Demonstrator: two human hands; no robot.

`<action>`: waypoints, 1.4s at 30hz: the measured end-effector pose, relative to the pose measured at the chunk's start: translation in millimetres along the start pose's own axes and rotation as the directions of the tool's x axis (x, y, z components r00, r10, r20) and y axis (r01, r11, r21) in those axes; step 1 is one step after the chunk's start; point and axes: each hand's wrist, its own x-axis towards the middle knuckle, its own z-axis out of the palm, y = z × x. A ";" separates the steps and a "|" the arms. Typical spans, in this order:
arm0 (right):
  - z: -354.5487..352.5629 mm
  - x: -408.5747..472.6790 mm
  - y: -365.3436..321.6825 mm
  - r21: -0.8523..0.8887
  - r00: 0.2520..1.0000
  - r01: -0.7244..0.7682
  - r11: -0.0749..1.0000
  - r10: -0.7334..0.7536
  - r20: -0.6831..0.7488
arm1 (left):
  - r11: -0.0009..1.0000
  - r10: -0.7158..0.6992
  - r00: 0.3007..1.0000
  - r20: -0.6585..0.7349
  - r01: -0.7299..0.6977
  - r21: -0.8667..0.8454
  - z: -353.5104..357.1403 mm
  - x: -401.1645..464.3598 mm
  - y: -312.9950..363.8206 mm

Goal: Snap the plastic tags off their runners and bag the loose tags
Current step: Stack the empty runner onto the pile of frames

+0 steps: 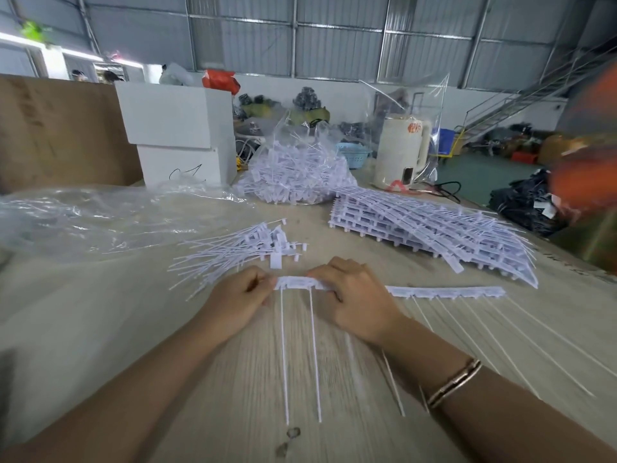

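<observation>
Both hands pinch the runner strip (302,283): left hand (238,295) at its nine o'clock end, right hand (355,295) at three. Bend sharply beside each tag, keeping the grip close.

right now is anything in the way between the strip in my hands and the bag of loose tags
Partly. The loose tag pile lies on the table between the runner strip, gripped by left hand and right hand, and the tag bag; above it nothing visible blocks.
</observation>
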 end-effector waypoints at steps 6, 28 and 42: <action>14.1 12.2 -12.0 0.020 0.995 0.033 0.999 -0.035 0.088 | 0.995 0.052 0.998 0.017 -0.053 0.089 1.8 -0.8 -2.1; 4.6 9.7 13.2 0.766 0.959 -0.171 0.620 0.283 -0.015 | 0.938 0.133 0.990 0.041 -0.112 -0.329 -9.5 -7.7 -3.8; 14.7 6.2 -17.9 0.245 0.988 0.149 0.958 -0.151 -0.011 | 0.948 0.221 0.965 0.140 -0.246 0.200 2.3 -5.2 2.1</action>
